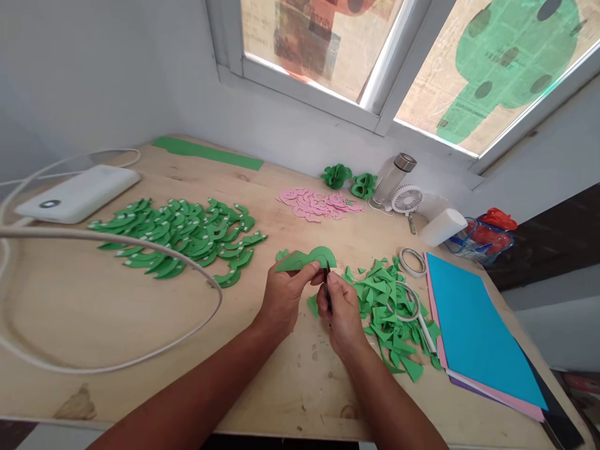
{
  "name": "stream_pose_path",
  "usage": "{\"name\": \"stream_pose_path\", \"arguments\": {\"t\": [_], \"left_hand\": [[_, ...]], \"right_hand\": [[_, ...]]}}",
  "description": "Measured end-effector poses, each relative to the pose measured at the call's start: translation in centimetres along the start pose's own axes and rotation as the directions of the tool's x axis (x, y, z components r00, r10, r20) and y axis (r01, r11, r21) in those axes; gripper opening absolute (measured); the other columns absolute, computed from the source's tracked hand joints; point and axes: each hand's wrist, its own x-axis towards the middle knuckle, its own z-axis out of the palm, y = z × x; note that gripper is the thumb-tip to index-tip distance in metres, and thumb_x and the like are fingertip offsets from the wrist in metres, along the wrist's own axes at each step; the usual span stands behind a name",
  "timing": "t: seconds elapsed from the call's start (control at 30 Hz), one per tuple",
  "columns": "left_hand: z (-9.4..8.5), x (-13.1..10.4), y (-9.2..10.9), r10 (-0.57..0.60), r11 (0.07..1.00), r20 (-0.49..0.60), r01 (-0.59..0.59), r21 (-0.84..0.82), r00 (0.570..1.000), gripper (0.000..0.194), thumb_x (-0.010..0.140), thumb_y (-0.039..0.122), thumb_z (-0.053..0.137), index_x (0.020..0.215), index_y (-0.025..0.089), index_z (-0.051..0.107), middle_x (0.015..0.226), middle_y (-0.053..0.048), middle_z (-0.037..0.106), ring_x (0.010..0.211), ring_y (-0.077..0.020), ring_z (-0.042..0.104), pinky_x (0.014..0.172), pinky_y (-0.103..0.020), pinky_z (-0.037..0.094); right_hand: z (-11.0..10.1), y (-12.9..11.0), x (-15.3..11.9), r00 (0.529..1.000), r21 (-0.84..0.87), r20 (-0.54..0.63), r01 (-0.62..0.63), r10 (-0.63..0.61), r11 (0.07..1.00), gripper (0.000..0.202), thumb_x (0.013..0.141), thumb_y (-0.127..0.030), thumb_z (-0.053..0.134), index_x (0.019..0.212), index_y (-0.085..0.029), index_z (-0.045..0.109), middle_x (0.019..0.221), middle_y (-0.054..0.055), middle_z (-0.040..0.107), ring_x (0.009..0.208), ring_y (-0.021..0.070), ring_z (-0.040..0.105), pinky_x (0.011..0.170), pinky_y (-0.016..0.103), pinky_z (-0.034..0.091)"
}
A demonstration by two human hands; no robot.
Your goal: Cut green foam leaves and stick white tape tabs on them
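In the head view, we had both bare hands raised over the pale wooden counter (164, 337). Our left hand (284, 290) had its fingers pinched on a green wavy paper piece (323, 253), which stood above the counter with a curved line showing on it. Our right hand (344, 309) had its fingers wrapped around a pair of black-handled scissors (329, 297), whose dark blades met the right end of that piece.

Just beside our right hand we saw a loose heap of green paper scraps (375, 294), with a white ring-headed tool with a straight handle (427, 334) lying across it. A pale roll of tape (413, 272) lay near the heap, beside a bright blue rectangular sheet (478, 325) stacked over pink ones.

To our left spread a pile of green crescent-shaped paper pieces (178, 234) bearing small whitish patches, and beyond our hands lay a cluster of pink curved paper cutouts (312, 205). Behind those, near the wall, we had two round green paper ornaments (336, 176), a clear bottle with a metallic cap (390, 182) and a small white fan (407, 199).
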Motion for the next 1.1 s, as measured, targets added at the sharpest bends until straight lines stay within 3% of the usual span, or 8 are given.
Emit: {"name": "stream_pose_path", "arguments": {"t": [1.1], "left_hand": [[0.21, -0.03, 0.48, 0.006, 1.000, -0.021, -0.006, 0.024, 1.000, 0.032, 0.063, 0.021, 0.070, 0.050, 0.019, 0.041, 0.051, 0.007, 0.037, 0.053, -0.0100, 0.036, 0.053, -0.026, 0.031]], "right_hand": [[0.30, -0.09, -0.06, 0.999, 0.012, -0.023, -0.030, 0.030, 0.999, 0.042, 0.078, -0.058, 0.054, 0.075, -0.016, 0.058, 0.040, -0.010, 0.034, 0.037, 0.0057, 0.021, 0.037, 0.021, 0.013]]}}
